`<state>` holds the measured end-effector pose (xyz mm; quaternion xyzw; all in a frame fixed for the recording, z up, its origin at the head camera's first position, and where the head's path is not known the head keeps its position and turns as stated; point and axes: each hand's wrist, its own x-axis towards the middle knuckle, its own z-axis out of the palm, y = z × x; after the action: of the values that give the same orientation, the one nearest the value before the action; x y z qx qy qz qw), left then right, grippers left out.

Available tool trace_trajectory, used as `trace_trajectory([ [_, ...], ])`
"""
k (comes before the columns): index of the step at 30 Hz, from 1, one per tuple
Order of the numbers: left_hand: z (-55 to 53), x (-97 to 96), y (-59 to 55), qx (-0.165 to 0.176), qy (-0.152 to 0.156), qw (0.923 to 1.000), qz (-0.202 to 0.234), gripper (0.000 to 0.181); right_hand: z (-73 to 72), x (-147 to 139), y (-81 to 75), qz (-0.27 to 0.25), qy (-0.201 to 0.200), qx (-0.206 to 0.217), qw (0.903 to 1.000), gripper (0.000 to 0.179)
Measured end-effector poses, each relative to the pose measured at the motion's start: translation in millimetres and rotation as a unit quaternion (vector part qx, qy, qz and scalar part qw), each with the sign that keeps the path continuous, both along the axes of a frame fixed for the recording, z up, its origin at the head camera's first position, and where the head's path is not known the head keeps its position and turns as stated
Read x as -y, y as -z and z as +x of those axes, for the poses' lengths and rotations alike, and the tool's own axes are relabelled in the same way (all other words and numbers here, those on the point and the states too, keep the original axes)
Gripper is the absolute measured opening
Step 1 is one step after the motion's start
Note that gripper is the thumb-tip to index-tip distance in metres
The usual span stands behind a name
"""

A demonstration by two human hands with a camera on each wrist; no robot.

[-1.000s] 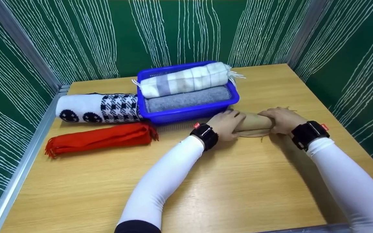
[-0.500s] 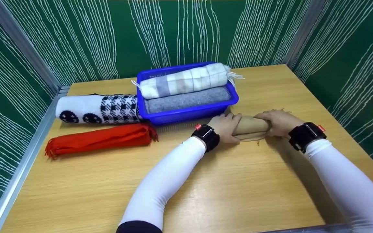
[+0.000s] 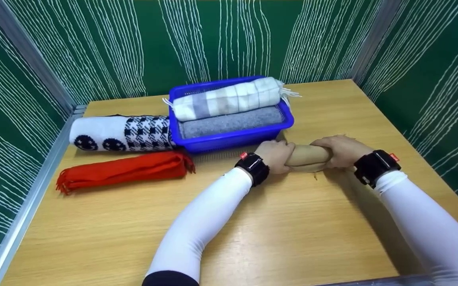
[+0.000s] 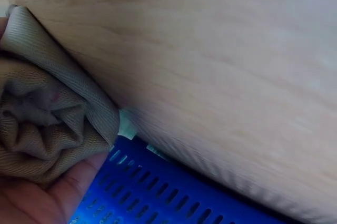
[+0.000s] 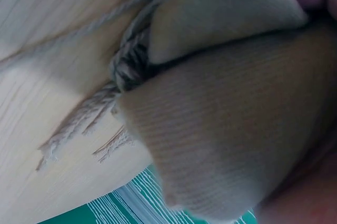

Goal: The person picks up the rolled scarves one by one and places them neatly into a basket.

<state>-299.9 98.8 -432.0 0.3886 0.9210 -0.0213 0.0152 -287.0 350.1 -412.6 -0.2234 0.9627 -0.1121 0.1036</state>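
Note:
A tan scarf (image 3: 307, 155), rolled into a short bundle, lies on the table in front of the basket's right corner. My left hand (image 3: 275, 156) grips its left end, while my right hand (image 3: 342, 151) holds the right end. In the left wrist view the scarf's spiral end (image 4: 47, 113) shows crumpled inner folds, with fingers curled beneath it. Twisted fringe (image 5: 131, 66) hangs from the other end in the right wrist view. Part of my right hand's grip is cut off there.
A blue plastic basket (image 3: 229, 141) holds a rolled plaid scarf (image 3: 229, 99) and a rolled grey scarf (image 3: 231, 122). Left of it lie a black-and-white rolled scarf (image 3: 98, 129) and a red fringed scarf (image 3: 125, 171). Green patterned walls (image 3: 245, 39) enclose the table.
Both hands have shifted slightly left and nearer with the tan scarf. The left hand's fingers are wrapped more closely round its end. The basket and other scarves have not moved.

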Motion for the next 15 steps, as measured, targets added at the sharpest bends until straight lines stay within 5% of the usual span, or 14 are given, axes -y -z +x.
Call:
trace_trajectory([
  [7,-2.5,1.0,3.2,-0.027,0.020,0.9994,0.008,0.049,1.3,0.1,-0.7,-0.025,-0.015,-0.003,0.9996,0.066],
  [15,-5.1,4.3,-3.0,-0.019,0.022,0.9994,0.017,0.046,-0.4,1.2,-6.5,-0.024,-0.004,0.009,0.9997,0.065],
])
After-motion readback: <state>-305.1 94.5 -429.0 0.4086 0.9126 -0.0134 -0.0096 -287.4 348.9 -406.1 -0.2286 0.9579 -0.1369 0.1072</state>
